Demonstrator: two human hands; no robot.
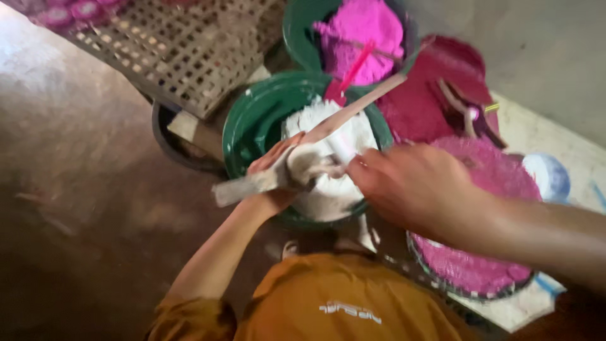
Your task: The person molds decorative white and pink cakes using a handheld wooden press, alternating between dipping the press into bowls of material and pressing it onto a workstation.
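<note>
left hand (274, 169) cupped under a lump of white dough (305, 165), fingers curled round it and round a flat wooden stick (303, 142) lying across the palm. right hand (404, 186) closed, fingertips pinching the same lump from the other side. both held over a green basin (252, 120) with a mound of white dough (331, 189) inside. behind, a second green basin (297, 28) of pink dough (363, 31). to the right, a round tray (470, 278) of pink material. at upper left, a woven lattice mat (177, 50).
</note>
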